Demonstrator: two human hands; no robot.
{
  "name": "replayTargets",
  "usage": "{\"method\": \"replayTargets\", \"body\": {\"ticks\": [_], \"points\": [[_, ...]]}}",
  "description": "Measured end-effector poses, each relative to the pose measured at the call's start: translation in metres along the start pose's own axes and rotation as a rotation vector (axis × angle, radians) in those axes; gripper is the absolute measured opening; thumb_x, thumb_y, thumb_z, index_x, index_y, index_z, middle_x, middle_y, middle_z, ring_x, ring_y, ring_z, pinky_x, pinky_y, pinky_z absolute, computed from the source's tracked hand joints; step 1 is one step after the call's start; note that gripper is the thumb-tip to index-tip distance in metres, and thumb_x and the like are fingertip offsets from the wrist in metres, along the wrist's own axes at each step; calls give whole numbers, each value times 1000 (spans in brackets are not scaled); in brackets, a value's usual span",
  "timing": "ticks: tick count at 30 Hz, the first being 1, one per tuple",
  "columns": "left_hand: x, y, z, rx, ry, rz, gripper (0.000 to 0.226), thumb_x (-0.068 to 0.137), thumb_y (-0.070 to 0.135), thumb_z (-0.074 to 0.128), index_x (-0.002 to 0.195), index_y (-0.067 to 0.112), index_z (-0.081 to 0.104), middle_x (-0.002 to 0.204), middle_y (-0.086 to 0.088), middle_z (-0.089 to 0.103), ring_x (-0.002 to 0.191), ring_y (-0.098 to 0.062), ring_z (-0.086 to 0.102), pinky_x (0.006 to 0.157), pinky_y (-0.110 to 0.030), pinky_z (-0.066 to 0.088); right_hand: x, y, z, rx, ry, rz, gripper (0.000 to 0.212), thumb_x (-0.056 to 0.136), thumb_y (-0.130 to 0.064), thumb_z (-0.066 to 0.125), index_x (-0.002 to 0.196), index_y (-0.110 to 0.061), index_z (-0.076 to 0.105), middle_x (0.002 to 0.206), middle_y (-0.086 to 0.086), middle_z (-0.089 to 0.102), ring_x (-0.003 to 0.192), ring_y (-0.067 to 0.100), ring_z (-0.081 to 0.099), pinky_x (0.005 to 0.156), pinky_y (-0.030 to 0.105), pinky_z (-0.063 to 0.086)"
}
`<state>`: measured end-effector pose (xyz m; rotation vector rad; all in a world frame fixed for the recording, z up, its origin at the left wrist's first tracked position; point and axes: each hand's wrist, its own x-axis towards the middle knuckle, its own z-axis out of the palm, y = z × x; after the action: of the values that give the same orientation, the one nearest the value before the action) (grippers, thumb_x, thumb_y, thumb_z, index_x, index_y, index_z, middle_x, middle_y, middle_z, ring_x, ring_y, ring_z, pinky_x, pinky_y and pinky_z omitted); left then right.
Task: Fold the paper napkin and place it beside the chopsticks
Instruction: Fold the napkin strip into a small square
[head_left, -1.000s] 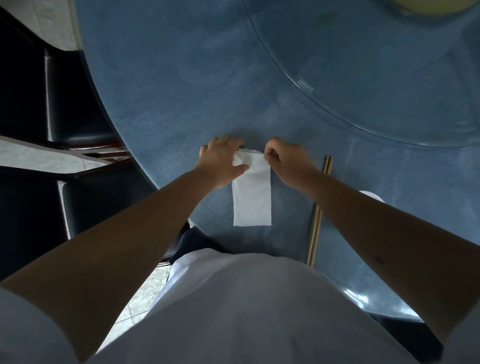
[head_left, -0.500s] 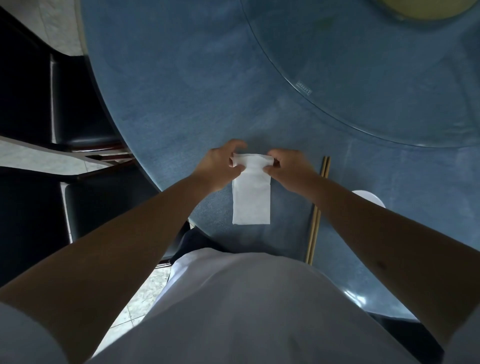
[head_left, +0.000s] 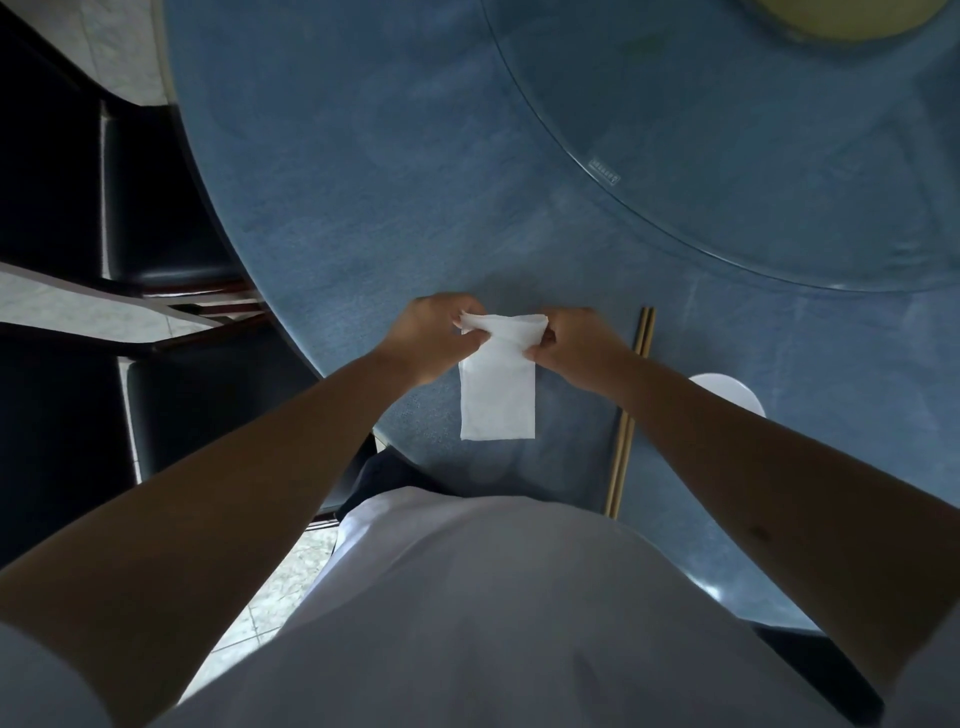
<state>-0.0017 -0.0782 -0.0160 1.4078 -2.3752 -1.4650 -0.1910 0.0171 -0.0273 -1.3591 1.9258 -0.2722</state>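
At frame centre, the left hand (head_left: 434, 335) and right hand (head_left: 576, 347) are now lifting the paper napkin (head_left: 497, 382)'s far edge, fingers pinching its corners, folding it toward the person; chopsticks (head_left: 629, 410) are lying just right on the blue worktop (head_left: 363, 182).

Small etched mark on glass turntable (head_left: 727, 156), too blurred to read.

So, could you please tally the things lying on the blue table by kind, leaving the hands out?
Napkin: 1
Chopsticks: 2
White dish, half hidden by the right arm: 1
Glass turntable: 1
Total: 5
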Motion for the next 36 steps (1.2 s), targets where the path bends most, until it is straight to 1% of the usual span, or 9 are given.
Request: {"method": "replayTargets", "body": {"ticks": [3, 6, 9, 11, 14, 19, 23, 32, 36], "points": [[-5, -3, 1, -19, -1, -1, 13, 83, 31, 70, 93, 33, 63, 85, 15, 60, 59, 5, 53, 50, -10, 35, -3, 0, 2, -42, -2, -7, 19, 80, -21, 66, 91, -5, 67, 84, 13, 70, 77, 27, 63, 64, 34, 49], [-9, -6, 1, -6, -12, 5, 25, 80, 30, 72, 103, 34, 61, 87, 18, 60, 74, 11, 55, 58, -4, 38, -6, 0, 4, -92, -2, -2, 17, 81, -22, 66, 80, -5, 64, 78, 14, 67, 69, 26, 58, 58, 30, 40], [-10, -12, 1, 95, -1, 21, 11, 81, 27, 70, 88, 23, 63, 80, 19, 58, 77, 1, 58, 59, -16, 44, -8, 1, 6, -121, -1, -31, 15, 82, -21, 64, 77, -8, 61, 77, 13, 64, 72, 29, 60, 61, 33, 45], [-13, -15, 1, 244, 29, 136, 5, 84, 22, 68, 83, 20, 64, 76, 16, 56, 72, -8, 55, 58, -23, 40, -11, 3, 7, -137, 6, -51, 15, 83, -22, 63, 77, -8, 59, 78, 11, 63, 74, 29, 60, 62, 33, 45], [-17, -19, 2, 420, 53, 352, 6, 82, 11, 68, 84, 16, 69, 77, 4, 61, 77, -21, 56, 67, -27, 36, -18, 5, 9, -177, 27, -150, 18, 83, -26, 64, 93, -13, 62, 92, 7, 64, 90, 26, 56, 73, 37, 47], [-25, -22, 4, 497, 88, 500, 20, 73, -1, 66, 82, 16, 69, 87, -1, 66, 85, -24, 57, 75, -30, 34, -32, 12, 16, -230, 129, -303, 12, 78, -10, 62, 88, -16, 63, 95, 3, 61, 97, 25, 52, 73, 28, 32], [-31, -28, 9, 561, 112, 574, 15, 74, 3, 69, 83, 15, 69, 95, -4, 65, 93, -29, 58, 76, -37, 42, -42, 17, 25, -289, 172, -328, 7, 83, -12, 62, 87, -14, 67, 97, 4, 61, 97, 25, 54, 75, 30, 38], [-43, -37, 14, 571, 195, 524, 12, 76, 10, 69, 84, 17, 73, 95, -4, 67, 94, -30, 60, 75, -41, 46, -48, 21, 32, -300, 225, -306, 7, 86, -18, 61, 85, -15, 67, 99, 1, 61, 98, 24, 51, 78, 36, 47], [-48, -37, 16, 556, 198, 487, 11, 74, 12, 72, 85, 16, 74, 95, -4, 67, 93, -30, 61, 76, -41, 46, -48, 20, 31, -301, 215, -256, 9, 87, -21, 58, 92, -18, 64, 104, 0, 59, 103, 22, 49, 83, 39, 46]]}}
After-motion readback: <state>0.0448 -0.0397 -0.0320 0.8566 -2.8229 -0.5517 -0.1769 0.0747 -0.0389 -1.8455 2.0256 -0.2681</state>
